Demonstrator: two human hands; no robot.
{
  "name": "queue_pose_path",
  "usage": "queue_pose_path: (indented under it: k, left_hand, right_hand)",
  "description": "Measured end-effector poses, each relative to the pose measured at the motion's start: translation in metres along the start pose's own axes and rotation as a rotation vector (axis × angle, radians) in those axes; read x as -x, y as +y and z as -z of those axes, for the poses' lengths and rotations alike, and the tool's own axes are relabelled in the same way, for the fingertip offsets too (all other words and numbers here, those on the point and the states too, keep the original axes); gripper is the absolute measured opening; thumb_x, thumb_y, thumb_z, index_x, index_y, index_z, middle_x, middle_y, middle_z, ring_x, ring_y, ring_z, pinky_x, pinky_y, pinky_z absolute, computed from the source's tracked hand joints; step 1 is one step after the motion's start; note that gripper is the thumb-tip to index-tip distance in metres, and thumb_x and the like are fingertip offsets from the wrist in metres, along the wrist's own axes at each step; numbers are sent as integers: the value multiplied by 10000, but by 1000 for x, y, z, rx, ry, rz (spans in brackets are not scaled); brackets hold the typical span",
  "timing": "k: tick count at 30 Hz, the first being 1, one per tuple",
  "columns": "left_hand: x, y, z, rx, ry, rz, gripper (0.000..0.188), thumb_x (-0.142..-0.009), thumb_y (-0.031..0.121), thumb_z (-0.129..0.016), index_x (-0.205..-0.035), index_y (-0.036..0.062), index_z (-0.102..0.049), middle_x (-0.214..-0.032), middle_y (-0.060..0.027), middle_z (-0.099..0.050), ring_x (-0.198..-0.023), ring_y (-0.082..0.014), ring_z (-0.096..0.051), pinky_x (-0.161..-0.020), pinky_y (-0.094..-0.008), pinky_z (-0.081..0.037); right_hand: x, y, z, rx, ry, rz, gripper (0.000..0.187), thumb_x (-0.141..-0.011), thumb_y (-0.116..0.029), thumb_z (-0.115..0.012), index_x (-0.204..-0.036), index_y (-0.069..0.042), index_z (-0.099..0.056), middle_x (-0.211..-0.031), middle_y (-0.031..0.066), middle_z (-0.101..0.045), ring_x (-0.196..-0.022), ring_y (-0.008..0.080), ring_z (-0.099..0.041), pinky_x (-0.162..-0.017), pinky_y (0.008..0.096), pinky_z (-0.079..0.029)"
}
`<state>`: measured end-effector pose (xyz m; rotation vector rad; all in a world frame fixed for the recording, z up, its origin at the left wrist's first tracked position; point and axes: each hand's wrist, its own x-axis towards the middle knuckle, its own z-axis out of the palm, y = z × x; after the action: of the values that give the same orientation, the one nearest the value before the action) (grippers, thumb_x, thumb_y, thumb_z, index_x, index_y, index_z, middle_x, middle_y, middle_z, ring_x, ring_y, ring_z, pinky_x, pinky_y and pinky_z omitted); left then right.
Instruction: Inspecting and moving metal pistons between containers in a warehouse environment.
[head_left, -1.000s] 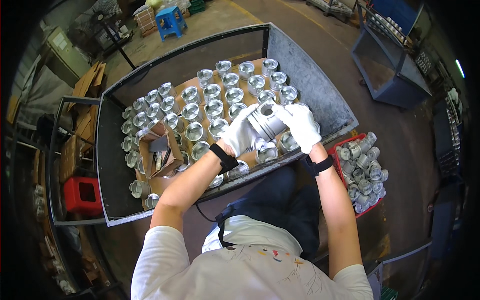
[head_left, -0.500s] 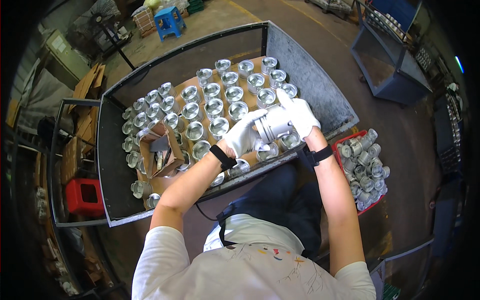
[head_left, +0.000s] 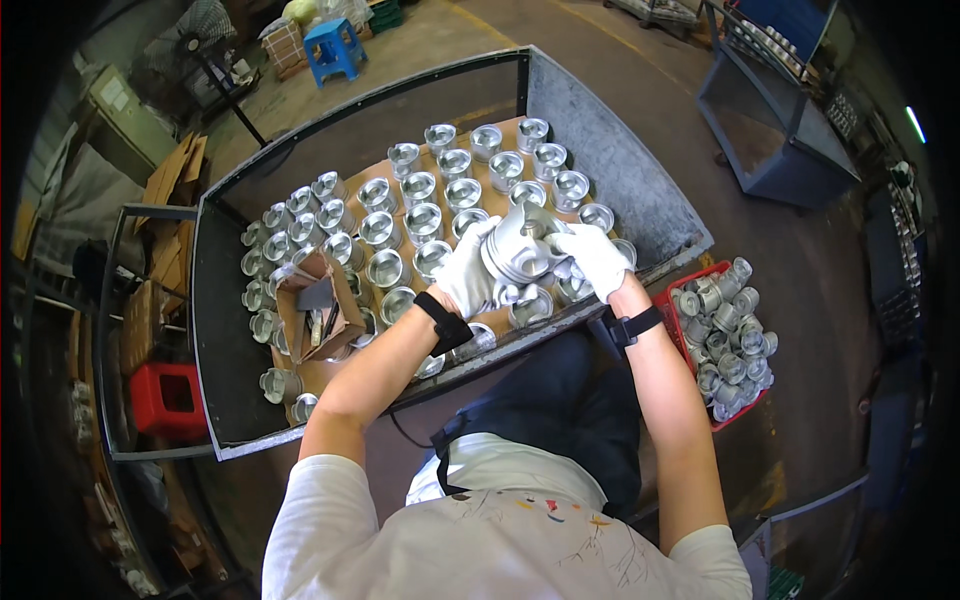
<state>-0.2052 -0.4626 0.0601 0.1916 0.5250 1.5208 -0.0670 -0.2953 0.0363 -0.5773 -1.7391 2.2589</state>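
A silvery metal piston (head_left: 518, 245) is held up over the near right part of a grey metal cart. My left hand (head_left: 470, 277), in a white glove, is closed round its ringed end from the left. My gloved right hand (head_left: 594, 260) grips the piston from the right with its fingers closed at the open, skirted side; some fingertips are hidden. Under and around my hands, many more pistons (head_left: 422, 222) stand in rows on a brown cardboard sheet (head_left: 396, 157) inside the cart.
A small cardboard box (head_left: 335, 322) with tools stands among the pistons at left. The cart's raised metal wall (head_left: 620, 150) bounds the right side. A red crate (head_left: 672, 318) heaped with pistons sits to my right. Further off are a blue stool (head_left: 335, 48) and another cart (head_left: 775, 140).
The piston has turned in my hands, from lying sideways to showing its hollow skirt upward. My right hand has come lower and now grips its side.
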Motion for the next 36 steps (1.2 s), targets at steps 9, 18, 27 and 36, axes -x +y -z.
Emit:
queue_pose_path:
  k: [9, 18, 27, 36]
  left_hand:
    - [11, 31, 12, -1075, 351, 45, 485, -960, 503, -561, -1178, 75, -634, -676, -32, -607, -529, -92, -594, -424, -234, -428]
    - [-45, 19, 91, -815, 522, 94, 168, -930, 166, -580, -1000, 40, -667, -723, -77, -671, -510, -146, -627, -379, -250, -457]
    - [-107, -26, 204, -718, 750, 315, 137, -898, 90, -633, -993, -6, -650, -789, -142, -697, -551, -227, -673, -449, -303, -537]
    - [-112, -8, 196, -1773, 842, 133, 370, -897, 339, -572, -983, 0, -692, -930, -214, -713, -779, -350, -704, -720, -420, -568]
  right_hand:
    - [2, -6, -20, 1249, 295, 193, 381, -943, -392, -504, -1070, -55, -628, -951, 216, -681, -870, 393, -661, -784, 491, -507]
    - [15, -8, -6, 1261, 310, 244, 355, -979, -392, -471, -1091, -104, -647, -997, 182, -682, -923, 368, -656, -786, 476, -510]
    - [33, 30, 2, 1403, 591, 340, 193, -905, -304, -591, -833, -155, -691, -742, 99, -688, -658, 311, -658, -652, 436, -518]
    - [27, 31, 12, 1445, 590, 385, 92, -854, -255, -659, -855, -167, -686, -625, 109, -633, -530, 306, -617, -543, 438, -490]
